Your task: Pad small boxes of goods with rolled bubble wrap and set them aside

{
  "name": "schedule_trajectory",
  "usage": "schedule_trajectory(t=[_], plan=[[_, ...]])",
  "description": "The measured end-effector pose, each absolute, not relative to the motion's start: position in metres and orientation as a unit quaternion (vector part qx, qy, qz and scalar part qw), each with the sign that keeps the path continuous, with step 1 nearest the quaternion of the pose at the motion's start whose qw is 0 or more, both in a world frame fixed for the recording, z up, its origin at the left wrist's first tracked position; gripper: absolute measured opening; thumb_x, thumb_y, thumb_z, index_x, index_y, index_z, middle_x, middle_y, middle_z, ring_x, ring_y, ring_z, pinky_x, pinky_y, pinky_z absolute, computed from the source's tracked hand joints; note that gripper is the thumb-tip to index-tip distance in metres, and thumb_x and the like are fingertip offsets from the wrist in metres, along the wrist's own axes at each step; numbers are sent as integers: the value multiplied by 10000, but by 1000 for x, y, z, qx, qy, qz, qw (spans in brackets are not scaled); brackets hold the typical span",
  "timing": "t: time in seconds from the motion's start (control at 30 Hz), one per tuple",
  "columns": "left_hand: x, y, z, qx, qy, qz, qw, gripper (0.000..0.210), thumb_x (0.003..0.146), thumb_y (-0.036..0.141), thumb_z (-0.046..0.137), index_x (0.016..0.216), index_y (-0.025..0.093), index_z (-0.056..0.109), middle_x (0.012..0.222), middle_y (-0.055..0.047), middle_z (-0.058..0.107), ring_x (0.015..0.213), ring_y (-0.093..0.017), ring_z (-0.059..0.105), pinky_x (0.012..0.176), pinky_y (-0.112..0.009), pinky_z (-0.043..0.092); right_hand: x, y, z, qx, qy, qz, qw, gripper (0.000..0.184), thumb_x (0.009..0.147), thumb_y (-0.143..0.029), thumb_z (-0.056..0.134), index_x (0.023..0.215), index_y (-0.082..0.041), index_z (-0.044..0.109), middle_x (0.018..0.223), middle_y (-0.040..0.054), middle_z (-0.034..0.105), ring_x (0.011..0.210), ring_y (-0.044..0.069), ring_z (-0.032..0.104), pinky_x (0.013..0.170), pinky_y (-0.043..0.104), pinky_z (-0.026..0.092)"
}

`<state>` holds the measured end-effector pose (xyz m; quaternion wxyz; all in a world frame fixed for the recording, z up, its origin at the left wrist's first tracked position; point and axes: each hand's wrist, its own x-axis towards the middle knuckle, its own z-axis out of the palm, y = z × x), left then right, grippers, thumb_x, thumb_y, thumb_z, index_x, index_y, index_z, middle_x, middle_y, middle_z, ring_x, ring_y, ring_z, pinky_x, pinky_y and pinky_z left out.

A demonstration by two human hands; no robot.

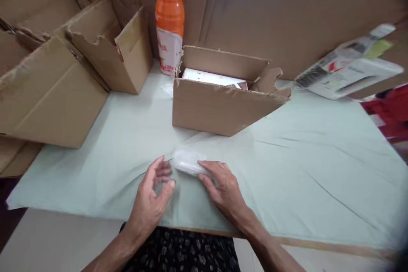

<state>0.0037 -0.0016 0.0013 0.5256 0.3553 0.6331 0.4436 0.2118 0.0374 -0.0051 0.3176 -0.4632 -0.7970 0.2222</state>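
A small oblong bundle in translucent white wrapping (188,160) lies on the pale green cloth (127,187) near the table's front edge. What is inside the wrapping cannot be made out. My right hand (223,187) pinches the bundle's right end between thumb and fingers. Just off its left end, my left hand (153,197) is open, its fingers curved and apart with nothing in them. Behind the bundle stands an open cardboard box (219,108) with a white carton (213,77) inside.
Several cut-open cardboard boxes (57,93) stand at the left. An orange bottle (170,21) is behind the middle box. White plastic jugs (347,66) stand at the back right, before a cardboard wall (287,12). Red material (390,112) shows at the far right.
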Motion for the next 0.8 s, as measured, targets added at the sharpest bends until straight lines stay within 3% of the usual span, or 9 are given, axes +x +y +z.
schedule_trajectory(t=[0.17, 0.27, 0.33, 0.43, 0.53, 0.67, 0.73, 0.8], plan=[[17, 0, 8, 279, 561, 446, 639, 875, 791, 417, 727, 1517, 167, 306, 1189, -115, 671, 1016, -228, 661, 907, -344, 530, 213, 28, 2, -459, -747, 373, 304, 225, 955, -297, 597, 1153, -240, 688, 1138, 76, 732, 1060, 221, 680, 924, 366, 548], [18, 0, 8, 325, 549, 428, 640, 791, 823, 358, 693, 1519, 199, 352, 1110, -70, 683, 905, -189, 661, 840, -301, 544, 220, 25, 4, -486, -708, 413, 304, 412, 911, -387, 645, 1293, -233, 635, 1353, 119, 628, 1204, 263, 615, 986, 398, 526], [17, -1, 5, 385, 549, 396, 627, 711, 856, 328, 649, 1508, 215, 389, 1121, -71, 680, 896, -187, 669, 832, -302, 555, 224, 25, 8, -480, -685, 481, 262, 488, 910, -441, 641, 1348, -228, 605, 1260, 106, 678, 1089, 245, 664, 915, 360, 553], [11, 5, 9, 528, 549, 348, 546, 597, 889, 307, 618, 1461, 235, 459, 1169, -90, 680, 960, -214, 688, 850, -326, 571, 235, 32, 25, -456, -680, 538, 200, 334, 963, -455, 559, 1132, -208, 708, 916, 42, 742, 813, 189, 691, 723, 273, 557], [4, 35, 36, 698, 501, 388, 335, 591, 901, 267, 632, 1461, 261, 440, 1265, -103, 649, 1142, -238, 646, 956, -358, 551, 257, 49, 61, -489, -722, 425, 241, 279, 957, -439, 566, 1015, -215, 722, 859, 33, 747, 742, 184, 690, 659, 262, 544], [2, 101, 87, 783, 428, 452, 11, 639, 878, 124, 650, 1470, 190, 418, 1381, -160, 569, 1326, -271, 518, 1113, -443, 445, 296, 91, 135, -545, -759, 126, 333, 261, 920, -457, 626, 1108, -302, 719, 938, 21, 766, 770, 210, 707, 663, 292, 546], [5, 132, 100, 788, 414, 450, -66, 623, 858, 89, 657, 1440, 146, 440, 1373, -183, 577, 1353, -310, 493, 1123, -500, 423, 306, 120, 173, -573, -753, -4, 322, 265, 936, -468, 592, 1122, -323, 712, 950, 20, 763, 774, 222, 701, 666, 316, 534], [10, 152, 101, 792, 414, 441, -88, 545, 865, 67, 630, 1386, 123, 483, 1276, -172, 640, 1295, -324, 541, 1072, -515, 459, 305, 151, 201, -598, -761, -54, 246, 306, 956, -457, 542, 1176, -311, 697, 992, 39, 758, 804, 243, 692, 695, 353, 524]])
